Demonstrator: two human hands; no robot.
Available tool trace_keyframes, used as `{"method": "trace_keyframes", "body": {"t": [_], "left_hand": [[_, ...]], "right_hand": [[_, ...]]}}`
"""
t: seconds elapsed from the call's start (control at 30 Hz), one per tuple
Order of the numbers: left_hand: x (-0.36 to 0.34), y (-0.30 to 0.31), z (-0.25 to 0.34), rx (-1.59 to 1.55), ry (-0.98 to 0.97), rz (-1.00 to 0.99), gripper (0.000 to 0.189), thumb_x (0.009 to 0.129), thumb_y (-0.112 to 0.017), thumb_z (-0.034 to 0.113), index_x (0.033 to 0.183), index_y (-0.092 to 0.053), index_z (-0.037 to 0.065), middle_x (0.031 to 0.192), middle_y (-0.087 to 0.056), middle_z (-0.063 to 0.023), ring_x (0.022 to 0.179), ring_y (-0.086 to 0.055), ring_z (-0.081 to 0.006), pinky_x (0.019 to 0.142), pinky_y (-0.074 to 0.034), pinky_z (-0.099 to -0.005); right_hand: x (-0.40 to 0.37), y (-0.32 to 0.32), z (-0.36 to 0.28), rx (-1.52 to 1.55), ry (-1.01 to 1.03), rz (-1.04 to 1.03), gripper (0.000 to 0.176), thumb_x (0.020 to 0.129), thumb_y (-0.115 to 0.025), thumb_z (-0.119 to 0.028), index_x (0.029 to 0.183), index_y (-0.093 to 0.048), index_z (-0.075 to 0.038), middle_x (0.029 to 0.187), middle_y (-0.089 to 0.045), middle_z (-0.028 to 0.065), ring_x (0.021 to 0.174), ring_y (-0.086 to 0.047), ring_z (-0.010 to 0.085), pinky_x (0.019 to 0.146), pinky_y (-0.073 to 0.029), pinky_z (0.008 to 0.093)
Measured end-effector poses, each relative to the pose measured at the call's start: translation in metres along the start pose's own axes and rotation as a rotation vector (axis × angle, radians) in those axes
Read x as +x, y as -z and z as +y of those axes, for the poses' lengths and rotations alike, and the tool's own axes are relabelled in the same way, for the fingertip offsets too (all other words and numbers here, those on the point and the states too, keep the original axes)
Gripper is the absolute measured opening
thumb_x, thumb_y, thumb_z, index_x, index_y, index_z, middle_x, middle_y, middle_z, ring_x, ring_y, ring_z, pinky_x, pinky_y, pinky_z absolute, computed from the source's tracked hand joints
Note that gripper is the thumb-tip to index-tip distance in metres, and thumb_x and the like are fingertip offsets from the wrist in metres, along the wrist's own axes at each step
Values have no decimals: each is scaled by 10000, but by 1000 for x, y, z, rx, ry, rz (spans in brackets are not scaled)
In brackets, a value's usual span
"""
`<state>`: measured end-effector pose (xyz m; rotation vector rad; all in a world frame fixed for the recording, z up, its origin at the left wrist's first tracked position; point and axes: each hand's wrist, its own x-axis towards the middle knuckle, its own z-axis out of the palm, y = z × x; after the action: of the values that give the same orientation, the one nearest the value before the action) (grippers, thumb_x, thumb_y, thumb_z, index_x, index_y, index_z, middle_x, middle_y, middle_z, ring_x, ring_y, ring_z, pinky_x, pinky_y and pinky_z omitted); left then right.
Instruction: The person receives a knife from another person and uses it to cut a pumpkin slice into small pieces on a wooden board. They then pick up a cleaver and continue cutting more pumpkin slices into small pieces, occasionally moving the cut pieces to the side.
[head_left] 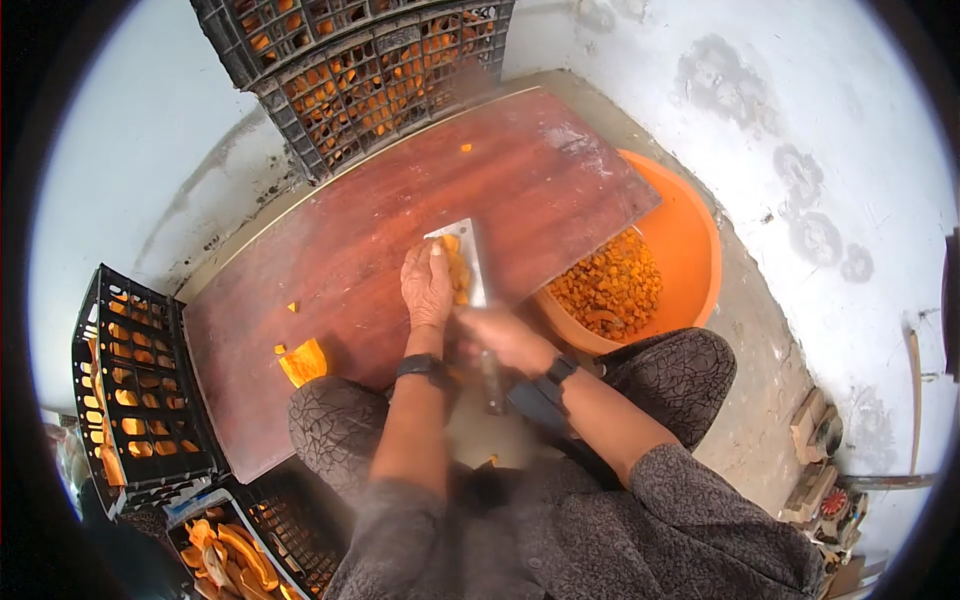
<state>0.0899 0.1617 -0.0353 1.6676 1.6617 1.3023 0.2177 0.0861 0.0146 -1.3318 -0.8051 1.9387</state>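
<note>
My left hand (pixel 427 287) presses down on orange pumpkin pieces (pixel 457 268) at the middle of the red-brown board, its fingers bent over them. Right beside those pieces stands the wide metal blade of a cleaver (pixel 474 262). My right hand (pixel 508 335), smeared by motion, is closed round the cleaver's handle, whose end shows below the hand. A larger pumpkin chunk (pixel 303 362) lies on the board near my left knee, with small bits close by. Part of the pumpkin under my left hand is hidden.
The board (pixel 380 215) reaches over an orange tub (pixel 690 270) holding diced pumpkin (pixel 610 285). Black crates (pixel 390 75) of pumpkin are stacked at the far edge. Another crate (pixel 140 385) stands left, with a container of pumpkin strips (pixel 230 560) below it. White walls enclose the space.
</note>
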Motion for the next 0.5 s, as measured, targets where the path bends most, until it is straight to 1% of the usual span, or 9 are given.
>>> {"method": "trace_keyframes", "body": {"t": [0.03,0.07,0.13,0.17,0.33,0.37,0.4,0.47,0.5], "left_hand": [[-1,-2,1,-10,-11,27,473,1018,-368,361,1110,-681,19,1150,-643,-183,1162,-549,-338,1036,-382,-441],[-3,-3,1,-15,-12,17,473,1018,-368,361,1110,-681,19,1150,-643,-183,1162,-549,-338,1036,-382,-441],[-7,-1,17,-161,119,16,454,1020,-399,361,1112,-678,15,1137,-651,-181,1112,-585,-325,986,-435,-414],[-8,-3,26,-310,213,-3,479,1025,-397,389,1118,-671,7,1114,-662,-178,1047,-624,-304,937,-472,-401],[-12,-23,73,-409,185,-78,481,1027,-400,385,1143,-657,-4,1117,-670,-180,1032,-639,-288,916,-490,-385],[-15,-30,85,-456,156,-101,475,1025,-405,379,1147,-654,-6,1112,-672,-183,1036,-637,-293,926,-485,-388],[-16,-38,95,-503,128,-125,469,1024,-410,373,1152,-652,-7,1106,-674,-186,1040,-635,-298,936,-479,-390],[-18,-65,104,-494,51,-129,512,1027,-377,394,1141,-653,-22,1115,-671,-197,1060,-622,-336,961,-460,-401],[-22,-73,116,-543,107,-256,550,1030,-341,420,1196,-627,-20,1214,-624,-221,1158,-566,-360,1023,-407,-429]], "right_hand": [[-2,2,0,-8,19,-69,305,972,-591,-324,1042,-619,-28,810,-598,51,657,-581,146,516,-497,312],[-2,3,1,-3,18,-59,305,972,-591,-324,1042,-619,-28,810,-598,51,657,-581,146,516,-497,312],[-4,4,4,51,1,-20,312,967,-603,-350,936,-594,-40,642,-543,46,527,-525,130,448,-460,301],[-9,8,3,59,2,-6,312,967,-603,-350,936,-594,-40,642,-543,46,527,-525,130,448,-460,301],[-44,31,-12,111,39,91,286,974,-598,-322,935,-592,-39,666,-559,59,542,-554,145,439,-469,311],[-52,42,-15,102,5,91,362,945,-640,-348,1147,-574,-54,937,-604,70,691,-615,159,509,-514,326],[-63,46,-19,103,7,96,362,945,-640,-348,1147,-574,-54,937,-604,70,691,-615,159,509,-514,326],[-85,54,-30,100,81,264,286,968,-613,-311,954,-597,-26,727,-599,73,559,-596,153,430,-499,327],[-92,65,-29,72,105,292,285,954,-623,-300,989,-597,-19,749,-611,79,562,-617,158,423,-511,331]]}}
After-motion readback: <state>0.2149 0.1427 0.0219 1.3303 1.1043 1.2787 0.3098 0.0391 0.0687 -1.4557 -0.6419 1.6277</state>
